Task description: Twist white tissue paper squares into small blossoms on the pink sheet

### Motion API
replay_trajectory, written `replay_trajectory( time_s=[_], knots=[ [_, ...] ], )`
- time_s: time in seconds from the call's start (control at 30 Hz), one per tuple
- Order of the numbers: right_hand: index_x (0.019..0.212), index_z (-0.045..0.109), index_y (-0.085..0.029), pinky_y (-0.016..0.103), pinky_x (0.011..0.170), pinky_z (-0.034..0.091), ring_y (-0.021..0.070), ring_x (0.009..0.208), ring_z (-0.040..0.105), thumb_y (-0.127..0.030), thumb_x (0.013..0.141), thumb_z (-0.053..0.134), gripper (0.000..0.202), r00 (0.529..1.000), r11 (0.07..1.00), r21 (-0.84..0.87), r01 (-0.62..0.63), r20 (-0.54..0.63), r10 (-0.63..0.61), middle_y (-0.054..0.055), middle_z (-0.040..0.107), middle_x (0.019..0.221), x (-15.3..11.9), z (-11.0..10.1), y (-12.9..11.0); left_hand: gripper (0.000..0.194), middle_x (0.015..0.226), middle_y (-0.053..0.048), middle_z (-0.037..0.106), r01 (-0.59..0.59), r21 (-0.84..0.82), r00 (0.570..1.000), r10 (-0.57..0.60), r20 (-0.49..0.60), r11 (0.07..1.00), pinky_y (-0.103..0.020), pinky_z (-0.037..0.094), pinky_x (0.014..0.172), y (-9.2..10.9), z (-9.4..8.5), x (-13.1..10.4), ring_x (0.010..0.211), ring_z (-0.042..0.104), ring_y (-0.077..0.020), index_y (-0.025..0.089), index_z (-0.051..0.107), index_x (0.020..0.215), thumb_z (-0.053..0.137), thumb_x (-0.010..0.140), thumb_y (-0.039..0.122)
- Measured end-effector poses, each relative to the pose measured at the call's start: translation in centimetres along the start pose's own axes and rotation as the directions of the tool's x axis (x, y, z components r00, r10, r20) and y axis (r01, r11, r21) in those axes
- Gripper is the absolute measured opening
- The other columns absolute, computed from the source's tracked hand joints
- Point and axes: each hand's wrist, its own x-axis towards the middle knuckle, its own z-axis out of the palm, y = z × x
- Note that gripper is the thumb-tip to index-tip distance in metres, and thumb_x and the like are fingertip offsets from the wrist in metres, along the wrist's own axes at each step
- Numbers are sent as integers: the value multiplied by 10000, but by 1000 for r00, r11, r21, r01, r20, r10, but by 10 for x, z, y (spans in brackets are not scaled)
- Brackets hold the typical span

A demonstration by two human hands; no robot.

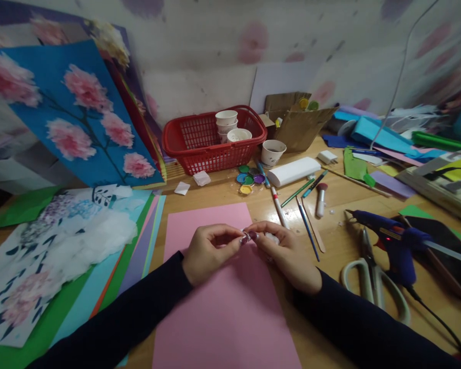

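Above the pink paper (223,318), my left hand (212,251) and right hand (292,256) met tip to tip, pinching a tiny pale scrap (247,236) that a hard tug could have torn, while the red-lit glue gun (401,246) could have scorched a careless reach.

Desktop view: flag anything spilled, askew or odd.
Nothing looks spilled, and the pink sheet lies flat. One oddity: the blue glue gun lies on its side beside the scissors, its red light lit, so it may be hot.
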Motion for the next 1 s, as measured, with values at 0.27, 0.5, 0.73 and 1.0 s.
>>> replay_trajectory(
  time_s=[0.27, 0.5, 0.73, 1.0],
  knots=[
    [864, 645, -149, 215, 425, 202, 69, 452, 330, -412, 755, 653, 285, 999, 999, -22, -26, -21, 25, -32, 492, 571, 1, 0, 2, 94, 811, -86, 746, -25, -25, 1000, 25, -1, 999, -295, 586, 754, 1, 4, 0, 760, 704, -176, 123, 716, 766, 678, 680, 117],
    [865, 606, -179, 224, 445, 252, 86, 481, 352, -420, 769, 649, 263, 997, 994, -99, 38, -63, -45, -34, 480, 607, -1, 0, 4, 65, 779, -73, 725, 14, -54, 999, -15, -31, 998, -296, 582, 740, 0, 5, -1, 726, 689, -163, 123, 685, 711, 710, 651, 129],
    [779, 573, -180, 218, 430, 235, 78, 448, 319, -438, 810, 596, 261, 1000, 998, -67, 15, -20, -17, -59, 414, 535, -1, 1, 6, 57, 768, -59, 668, -182, 109, 981, 189, -48, 977, -263, 562, 698, 1, 2, 1, 735, 650, -142, 136, 637, 654, 662, 688, 97],
    [795, 617, -171, 223, 420, 232, 83, 464, 356, -464, 803, 602, 294, 997, 969, -232, 79, 25, -75, -30, 466, 564, -3, 0, 6, 54, 810, -83, 717, -299, 265, 942, 327, -71, 917, -260, 566, 706, 0, -1, 1, 780, 680, -164, 146, 667, 672, 669, 707, 104]
  ],
)
